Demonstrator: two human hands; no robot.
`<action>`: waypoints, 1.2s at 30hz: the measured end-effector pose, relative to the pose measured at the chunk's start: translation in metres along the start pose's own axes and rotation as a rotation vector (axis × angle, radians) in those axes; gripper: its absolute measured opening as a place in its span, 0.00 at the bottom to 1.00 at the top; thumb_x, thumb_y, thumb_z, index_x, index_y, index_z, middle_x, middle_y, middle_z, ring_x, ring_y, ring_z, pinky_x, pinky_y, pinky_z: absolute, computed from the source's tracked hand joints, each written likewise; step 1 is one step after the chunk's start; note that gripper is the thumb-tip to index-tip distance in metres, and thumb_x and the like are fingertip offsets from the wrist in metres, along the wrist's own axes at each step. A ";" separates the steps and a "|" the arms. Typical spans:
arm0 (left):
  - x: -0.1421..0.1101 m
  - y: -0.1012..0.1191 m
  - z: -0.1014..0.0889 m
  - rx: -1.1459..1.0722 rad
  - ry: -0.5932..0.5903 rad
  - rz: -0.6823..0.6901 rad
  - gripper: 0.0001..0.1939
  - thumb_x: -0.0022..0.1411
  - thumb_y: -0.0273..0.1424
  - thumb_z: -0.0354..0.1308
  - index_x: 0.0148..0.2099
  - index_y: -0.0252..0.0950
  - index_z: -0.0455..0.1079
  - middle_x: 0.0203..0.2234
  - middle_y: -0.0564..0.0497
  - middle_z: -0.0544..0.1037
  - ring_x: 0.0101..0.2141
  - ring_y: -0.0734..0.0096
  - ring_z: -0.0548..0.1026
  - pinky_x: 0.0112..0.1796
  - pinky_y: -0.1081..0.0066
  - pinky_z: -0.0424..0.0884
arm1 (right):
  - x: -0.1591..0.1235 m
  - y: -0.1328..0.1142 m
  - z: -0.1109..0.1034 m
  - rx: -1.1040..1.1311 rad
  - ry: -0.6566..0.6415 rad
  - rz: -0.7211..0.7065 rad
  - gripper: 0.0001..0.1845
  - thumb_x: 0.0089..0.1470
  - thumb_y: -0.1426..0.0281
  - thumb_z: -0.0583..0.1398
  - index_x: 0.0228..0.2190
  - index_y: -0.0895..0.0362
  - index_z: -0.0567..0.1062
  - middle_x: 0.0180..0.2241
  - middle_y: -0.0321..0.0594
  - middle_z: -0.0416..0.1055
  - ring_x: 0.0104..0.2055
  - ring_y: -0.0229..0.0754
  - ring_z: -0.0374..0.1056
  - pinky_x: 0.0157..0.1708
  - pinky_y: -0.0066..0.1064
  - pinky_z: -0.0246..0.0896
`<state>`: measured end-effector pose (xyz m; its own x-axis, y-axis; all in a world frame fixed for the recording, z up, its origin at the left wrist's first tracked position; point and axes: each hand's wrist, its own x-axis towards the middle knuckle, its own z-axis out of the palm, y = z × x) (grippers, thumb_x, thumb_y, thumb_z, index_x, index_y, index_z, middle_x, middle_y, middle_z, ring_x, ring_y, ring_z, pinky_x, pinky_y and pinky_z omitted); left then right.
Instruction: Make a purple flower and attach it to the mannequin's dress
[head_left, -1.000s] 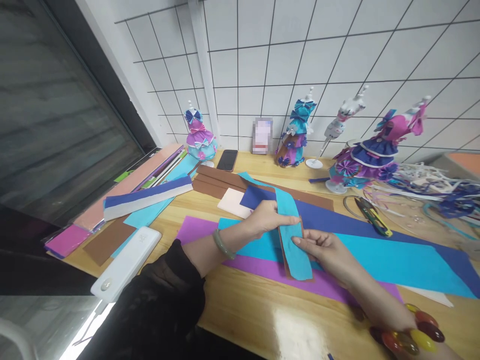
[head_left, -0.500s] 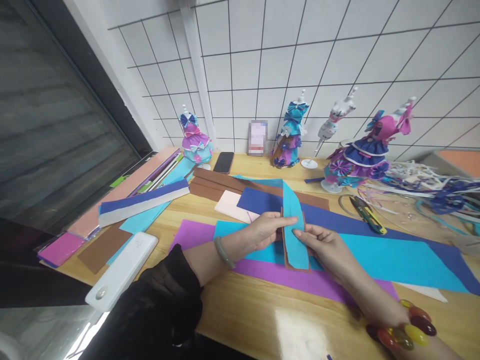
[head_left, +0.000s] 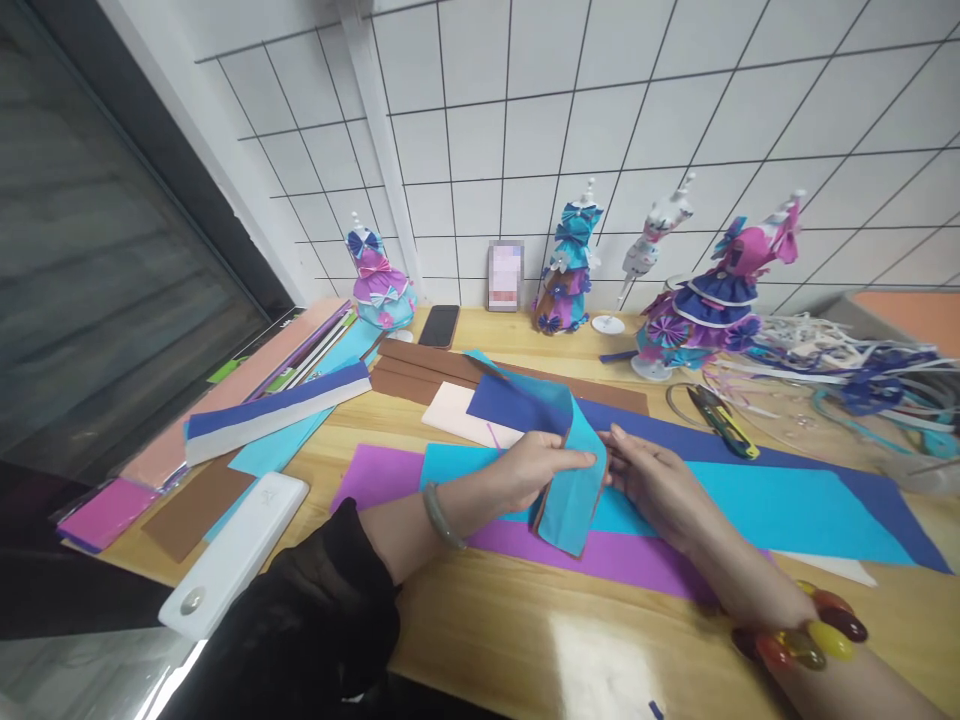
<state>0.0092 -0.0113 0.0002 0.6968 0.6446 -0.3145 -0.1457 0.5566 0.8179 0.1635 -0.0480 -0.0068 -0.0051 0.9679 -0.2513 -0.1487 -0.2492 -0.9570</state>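
Note:
A long turquoise strip (head_left: pixel 574 500), cloth or paper, stands up off the table, with a brown layer showing along its lower edges. My left hand (head_left: pixel 536 470) grips it from the left, thumb flat on the turquoise face and fingers behind. At the strip's right edge, my right hand (head_left: pixel 652 480) has its fingers bent together against it, the tips partly hidden behind. The strip's far end trails back over a brown folded piece (head_left: pixel 420 370). Beneath both hands lie flat turquoise (head_left: pixel 765 500), purple (head_left: pixel 637 565) and dark blue (head_left: pixel 885 500) sheets.
Small dress forms in colourful dresses (head_left: pixel 379 285) (head_left: pixel 574 265) (head_left: pixel 701 310) and a bare one (head_left: pixel 656 235) line the wall. Cutters (head_left: pixel 724 422) and tangled ribbons (head_left: pixel 847 360) are at right. A white device (head_left: pixel 236 550) juts over the left edge; a phone (head_left: pixel 439 326) lies behind.
The strip's lower end has swung left and tilted, its upper part folding over. My right hand has shifted its fingers from the strip's front to its right edge. The view has turned slightly right.

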 end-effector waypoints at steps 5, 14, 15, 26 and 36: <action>0.000 -0.013 -0.001 0.122 -0.132 -0.021 0.15 0.47 0.36 0.61 0.36 0.30 0.72 0.28 0.43 0.77 0.27 0.67 0.74 0.29 0.67 0.71 | -0.006 -0.009 0.005 0.142 -0.233 0.145 0.23 0.47 0.51 0.55 0.36 0.56 0.73 0.17 0.35 0.67 0.15 0.37 0.61 0.17 0.31 0.59; 0.000 -0.015 -0.003 0.234 -0.193 -0.014 0.16 0.48 0.39 0.61 0.35 0.31 0.73 0.30 0.45 0.77 0.30 0.66 0.75 0.35 0.67 0.70 | 0.001 -0.003 -0.007 0.264 -0.065 0.075 0.33 0.42 0.63 0.64 0.50 0.51 0.62 0.22 0.32 0.70 0.15 0.35 0.63 0.14 0.28 0.60; 0.000 -0.014 -0.003 0.235 -0.191 -0.014 0.16 0.48 0.39 0.61 0.35 0.31 0.73 0.30 0.44 0.77 0.30 0.66 0.75 0.34 0.67 0.70 | 0.002 -0.002 -0.009 0.279 -0.015 0.037 0.32 0.41 0.65 0.65 0.49 0.52 0.63 0.22 0.31 0.70 0.16 0.35 0.63 0.16 0.27 0.61; 0.002 -0.006 -0.008 0.095 -0.132 -0.112 0.13 0.49 0.31 0.61 0.37 0.29 0.70 0.29 0.43 0.77 0.29 0.67 0.75 0.33 0.66 0.70 | 0.016 0.002 -0.030 -0.074 0.271 -0.229 0.26 0.39 0.60 0.65 0.42 0.54 0.70 0.27 0.35 0.72 0.30 0.39 0.69 0.31 0.32 0.66; 0.016 -0.006 -0.024 0.026 -0.063 -0.036 0.12 0.48 0.30 0.62 0.35 0.28 0.70 0.27 0.42 0.77 0.28 0.65 0.76 0.31 0.67 0.71 | 0.021 -0.020 -0.122 -1.435 0.629 -0.140 0.20 0.50 0.65 0.52 0.39 0.62 0.75 0.32 0.61 0.73 0.35 0.60 0.68 0.28 0.41 0.54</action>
<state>0.0042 0.0081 -0.0212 0.7445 0.5895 -0.3133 -0.1023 0.5644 0.8191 0.2873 -0.0270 -0.0102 0.3780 0.9082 0.1796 0.9153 -0.3376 -0.2196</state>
